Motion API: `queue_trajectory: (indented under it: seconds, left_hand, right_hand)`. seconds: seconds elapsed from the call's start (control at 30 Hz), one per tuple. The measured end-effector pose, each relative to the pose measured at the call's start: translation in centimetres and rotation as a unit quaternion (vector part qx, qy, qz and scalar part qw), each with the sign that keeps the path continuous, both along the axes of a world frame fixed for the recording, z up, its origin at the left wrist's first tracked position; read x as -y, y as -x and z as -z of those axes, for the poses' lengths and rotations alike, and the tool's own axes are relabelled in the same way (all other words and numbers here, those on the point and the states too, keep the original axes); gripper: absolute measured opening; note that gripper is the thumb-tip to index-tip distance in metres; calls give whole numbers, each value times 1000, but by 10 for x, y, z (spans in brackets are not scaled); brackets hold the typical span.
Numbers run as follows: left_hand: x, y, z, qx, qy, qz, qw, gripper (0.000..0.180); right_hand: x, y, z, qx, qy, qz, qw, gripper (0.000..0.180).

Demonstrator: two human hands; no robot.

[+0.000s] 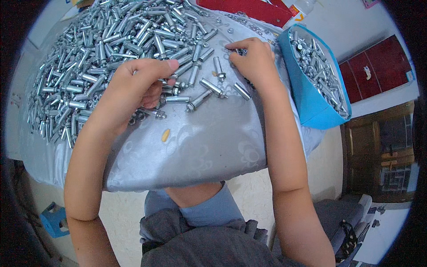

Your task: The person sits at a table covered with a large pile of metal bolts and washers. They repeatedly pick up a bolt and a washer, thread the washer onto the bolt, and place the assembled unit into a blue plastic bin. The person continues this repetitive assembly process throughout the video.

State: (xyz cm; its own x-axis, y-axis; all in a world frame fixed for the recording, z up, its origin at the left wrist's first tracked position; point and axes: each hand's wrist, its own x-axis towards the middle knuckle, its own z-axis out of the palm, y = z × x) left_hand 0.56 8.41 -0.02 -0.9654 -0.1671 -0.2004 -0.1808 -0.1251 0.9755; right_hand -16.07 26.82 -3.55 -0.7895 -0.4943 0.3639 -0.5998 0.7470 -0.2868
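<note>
A large heap of silvery expansion anchor bolts [129, 35] covers the left and far side of the table. Over its near right edge, my left hand [138, 82] is closed, thumb stretched forward and fingers curled under; what they hold is hidden. My right hand [255, 60] is bent palm down to the right of the heap, thumb and index finger around small metal parts [240, 52], partly covered by the hand. Between the hands lie several loose pieces, among them an anchor bolt [213, 87], one with a nut [218, 68], and a metal sleeve [242, 91].
A blue fabric bin [318, 104] full of anchor bolts stands at the right. Loose nuts [251, 24] lie near a red box [253, 10] at the back. A yellowish scrap [166, 135] rests on the silvery tablecloth [200, 160]. A grey seat [333, 218] is at lower right.
</note>
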Motion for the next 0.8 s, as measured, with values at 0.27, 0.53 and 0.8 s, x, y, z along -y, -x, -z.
queue_trajectory:
  seconds: [0.27, 0.53, 0.8]
  left_hand:
    - [-3, 0, 2, -1, 8, 11, 1000, 26]
    - [-1, 0, 3, -15, 18, -50, 998, 27]
    - [-9, 1, 7, -47, 47, -57, 996, 22]
  right_hand:
    - [3, -5, -2, -58, 10, -17, 998, 16]
    - [10, -22, -25, 100, 242, -98, 960, 13]
    - [30, -61, -28, 432, 300, -346, 777, 13]
